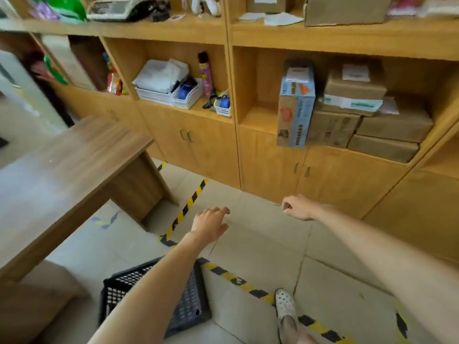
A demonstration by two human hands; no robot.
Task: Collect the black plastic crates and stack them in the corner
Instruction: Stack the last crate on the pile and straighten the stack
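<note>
One black plastic crate (116, 291) with a lattice floor sits on the tiled floor at the bottom left, partly hidden under my left forearm. My left hand (211, 223) reaches forward above the floor, well beyond the crate, fingers apart and holding nothing. My right hand (296, 207) is stretched out further right, near the base of the cabinet, with its fingers curled shut and nothing visible in them. Neither hand touches the crate.
A wooden desk (74, 165) stands at the left. A long wooden shelving unit (223, 150) with cabinet doors fills the back, holding cardboard boxes (387, 125) and white trays. Yellow-black tape (188, 207) marks the floor. A cardboard box (37, 306) lies beside the crate. My shoe (285, 309) is below.
</note>
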